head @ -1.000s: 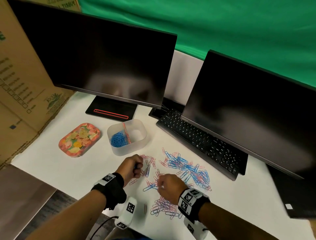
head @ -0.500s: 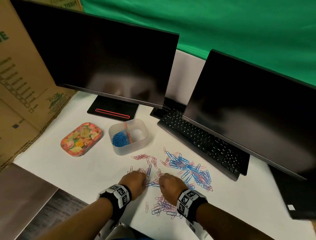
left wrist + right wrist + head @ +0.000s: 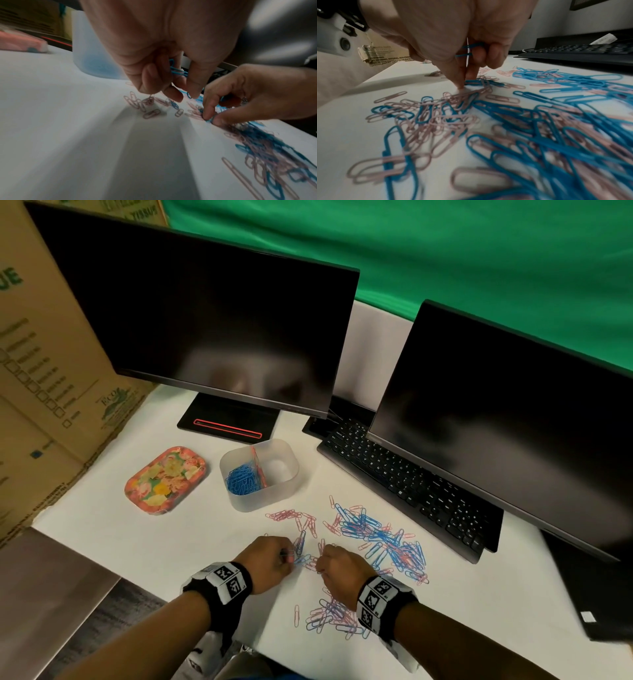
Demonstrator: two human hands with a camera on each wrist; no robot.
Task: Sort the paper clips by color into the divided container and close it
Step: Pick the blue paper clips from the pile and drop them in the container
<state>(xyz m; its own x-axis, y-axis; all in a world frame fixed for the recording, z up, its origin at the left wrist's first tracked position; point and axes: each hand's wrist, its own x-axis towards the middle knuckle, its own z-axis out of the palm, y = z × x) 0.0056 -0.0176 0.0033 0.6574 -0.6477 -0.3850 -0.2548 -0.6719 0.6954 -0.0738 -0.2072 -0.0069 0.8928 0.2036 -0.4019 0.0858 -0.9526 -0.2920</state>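
Both hands work low over the scattered paper clips [image 3: 373,537] on the white worktop [image 3: 144,546]. The left hand [image 3: 270,559] has its fingers curled round a few blue clips [image 3: 177,71] tucked against the palm, its fingertips down among the pink clips [image 3: 139,103]. The right hand [image 3: 339,568] likewise keeps blue clips [image 3: 471,46] folded in its curled fingers while thumb and forefinger pinch another blue one off the pile.

The divided container [image 3: 274,494] stands open just beyond the pile, blue clips [image 3: 241,482] heaped in its left compartment, the right one apparently bare; its floral lid [image 3: 166,479] lies to its left.

The risks, as I judge them:
- Pink and blue lie interlaced where the right hand pinches — a pink clip could hook on and ride along into the blue side.
- Each hand stores clips while picking more, so a loosened curl could drop them back into the mix.
- The divider looks thin and low — a careless release may spill across it.
- Clips near the worktop's front edge could be swept off by a wrist.
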